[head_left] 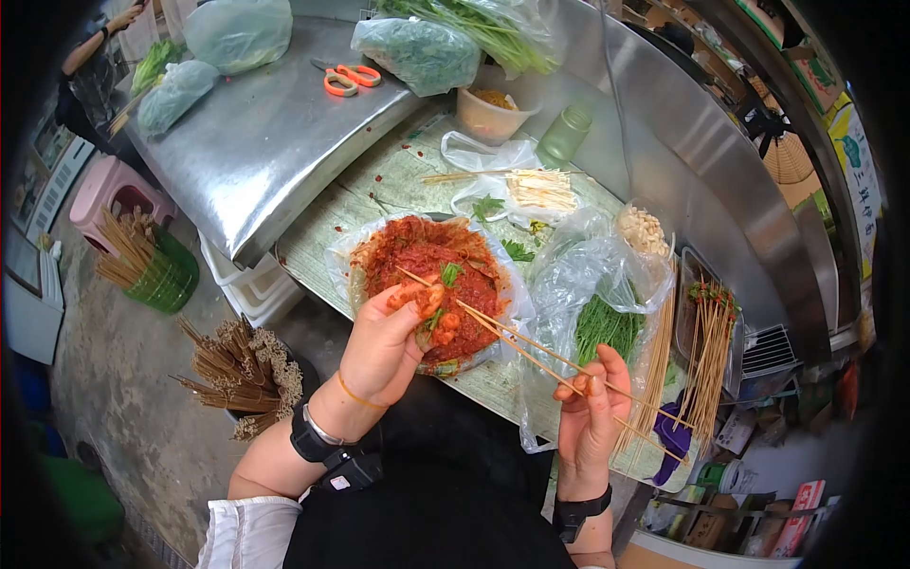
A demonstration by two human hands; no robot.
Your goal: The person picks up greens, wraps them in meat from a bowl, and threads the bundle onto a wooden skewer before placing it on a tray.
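My left hand [384, 341] pinches red-sauced food pieces [445, 322] with green herb sprigs [450, 275], over a plastic-lined bowl of red marinade [431, 242]. Two thin bamboo skewers [531, 346] run from those pieces back to my right hand [590, 417], whose sauce-stained thumb and fingers close on them. One skewer tip sticks out beyond the left fingers. Right of the bowl, an opened plastic bag [569, 270] holds thin green herbs [607, 332]. Loose leaves [517, 250] lie between bowl and bag.
Bare skewers [656, 360] lie near a metal tray of filled skewers [706, 332]. Enoki mushrooms [540, 189], a green glass jar [566, 135] and a plastic tub [498, 109] stand behind. Orange-handled scissors [346, 81] rest on the steel counter [256, 128]. Buckets of sticks [248, 375] are at left.
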